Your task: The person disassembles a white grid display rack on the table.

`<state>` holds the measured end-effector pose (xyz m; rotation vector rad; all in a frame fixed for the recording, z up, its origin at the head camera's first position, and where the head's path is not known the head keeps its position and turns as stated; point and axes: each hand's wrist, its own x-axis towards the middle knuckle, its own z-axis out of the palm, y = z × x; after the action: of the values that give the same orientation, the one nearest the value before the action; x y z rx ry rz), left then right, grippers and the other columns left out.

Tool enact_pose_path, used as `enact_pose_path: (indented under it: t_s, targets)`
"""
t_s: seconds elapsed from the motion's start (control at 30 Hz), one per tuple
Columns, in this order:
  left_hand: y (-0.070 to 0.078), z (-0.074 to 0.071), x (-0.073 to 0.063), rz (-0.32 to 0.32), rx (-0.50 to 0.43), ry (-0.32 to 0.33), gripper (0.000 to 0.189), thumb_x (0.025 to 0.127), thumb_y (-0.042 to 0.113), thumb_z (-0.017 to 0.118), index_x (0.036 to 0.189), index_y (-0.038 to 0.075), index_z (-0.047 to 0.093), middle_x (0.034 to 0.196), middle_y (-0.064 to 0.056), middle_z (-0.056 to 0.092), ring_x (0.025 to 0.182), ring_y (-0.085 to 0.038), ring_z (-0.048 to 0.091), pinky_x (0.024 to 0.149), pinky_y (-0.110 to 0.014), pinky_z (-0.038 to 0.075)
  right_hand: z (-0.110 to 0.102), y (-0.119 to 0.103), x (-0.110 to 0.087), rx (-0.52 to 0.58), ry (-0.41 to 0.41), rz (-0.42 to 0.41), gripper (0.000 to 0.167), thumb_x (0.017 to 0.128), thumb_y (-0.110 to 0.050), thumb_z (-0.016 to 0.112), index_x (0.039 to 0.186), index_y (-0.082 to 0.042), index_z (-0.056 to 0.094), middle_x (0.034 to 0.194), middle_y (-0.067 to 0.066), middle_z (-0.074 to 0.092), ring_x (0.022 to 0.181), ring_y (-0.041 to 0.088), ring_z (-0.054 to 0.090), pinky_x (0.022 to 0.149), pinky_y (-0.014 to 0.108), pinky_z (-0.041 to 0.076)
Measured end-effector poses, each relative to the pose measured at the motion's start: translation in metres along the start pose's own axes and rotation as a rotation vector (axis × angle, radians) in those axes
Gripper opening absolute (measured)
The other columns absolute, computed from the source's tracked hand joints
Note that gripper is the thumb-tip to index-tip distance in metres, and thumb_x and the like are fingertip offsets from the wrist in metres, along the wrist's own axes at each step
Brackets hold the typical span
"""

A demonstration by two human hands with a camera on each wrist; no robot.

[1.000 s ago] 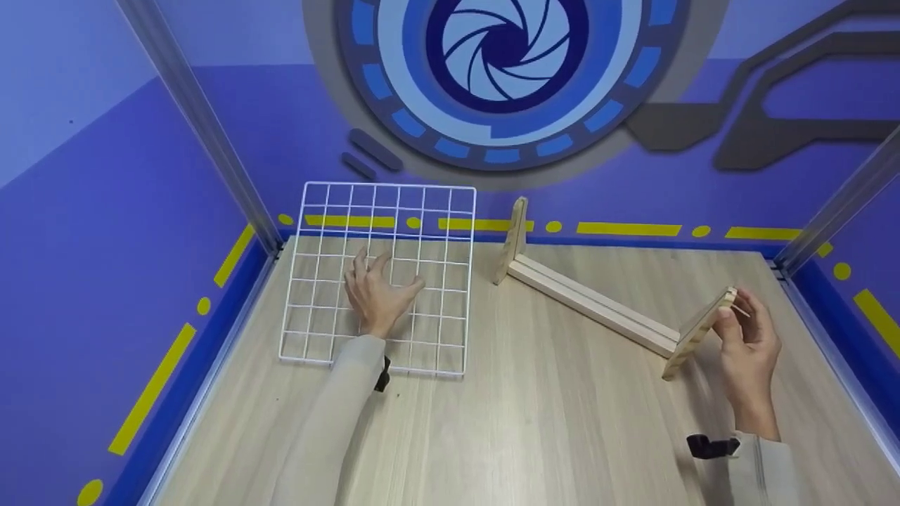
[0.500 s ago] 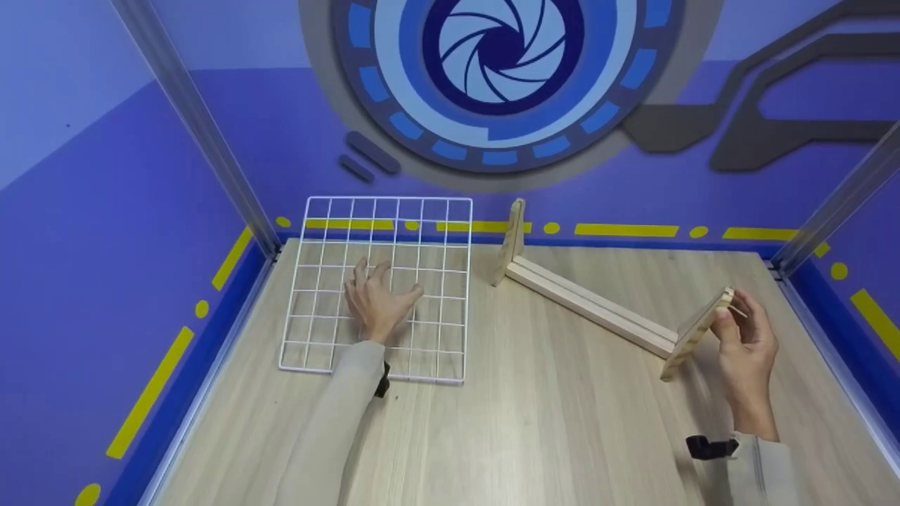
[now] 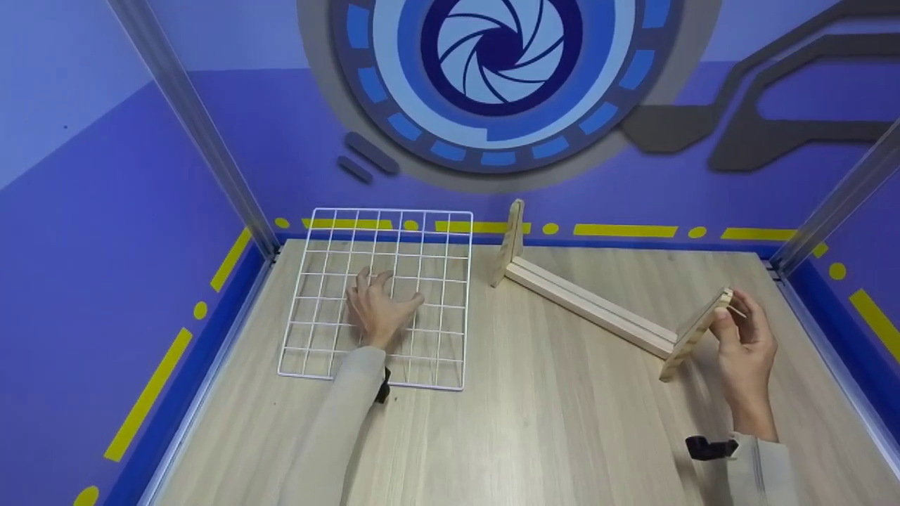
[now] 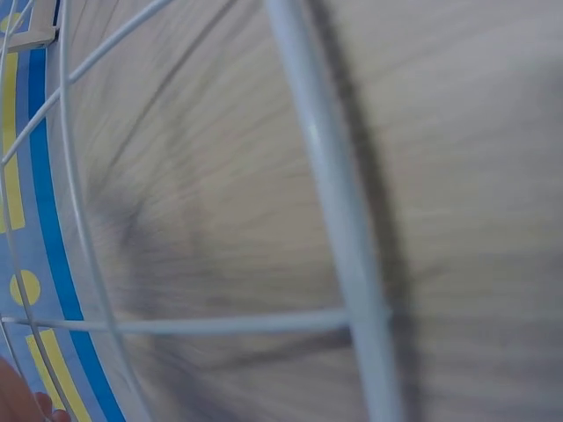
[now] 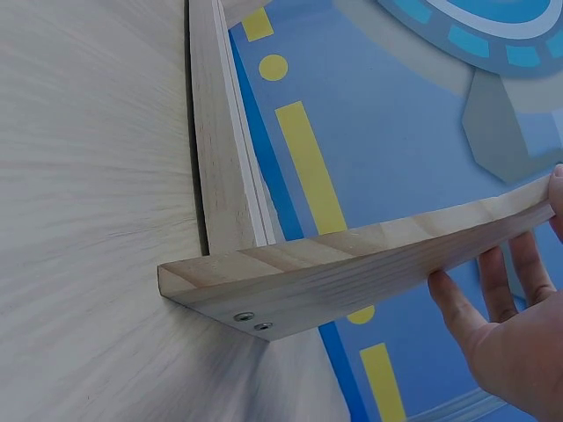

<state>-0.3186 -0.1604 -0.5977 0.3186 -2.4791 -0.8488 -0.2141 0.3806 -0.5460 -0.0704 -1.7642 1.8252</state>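
Observation:
My left hand (image 3: 380, 309) lies over the middle of a white wire grid panel (image 3: 443, 330), fingers spread and bent at its wires. The panel tilts, its far edge raised and its near edge low by the table. In the left wrist view, thick near-edge wire (image 4: 330, 176) fills the foreground, with part of the hand at the lower left. My right hand (image 3: 749, 351) pinches the top of the near end piece (image 3: 692, 337) of a wooden stand. A grooved crossbar (image 3: 590, 306) joins it to the far end piece (image 3: 512, 242). Two screw heads (image 5: 253, 321) show on the near piece.
Both things are on a light wood-grain table (image 3: 534, 422). A blue printed wall (image 3: 605, 190) stands behind, with metal posts (image 3: 204, 133) at the corners. Black wrist straps (image 3: 711, 448) sit at the sleeves.
The grid panel's far edge has come down, tilting it flatter, and its near edge has slid slightly closer. My left hand has lowered with it. The right hand and the stand stay put.

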Motion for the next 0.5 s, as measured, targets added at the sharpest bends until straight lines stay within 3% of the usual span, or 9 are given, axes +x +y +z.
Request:
enact_pose_path:
  t_s: [0.5]
  targets:
    - [-0.011,0.009,0.001,-0.052,0.092,-0.077,0.072,0.066,0.058,0.093,0.126,0.019,0.078,0.156,-0.013,0.055,0.137,-0.041,0.052,0.105,-0.056,0.047,0.0,0.0,-0.001,-0.001,-0.003,-0.005,0.045,0.107,-0.004,0.058,0.152,-0.004,0.056,0.138,0.006,0.062,0.128,0.017,0.058,0.094,0.012,0.055]
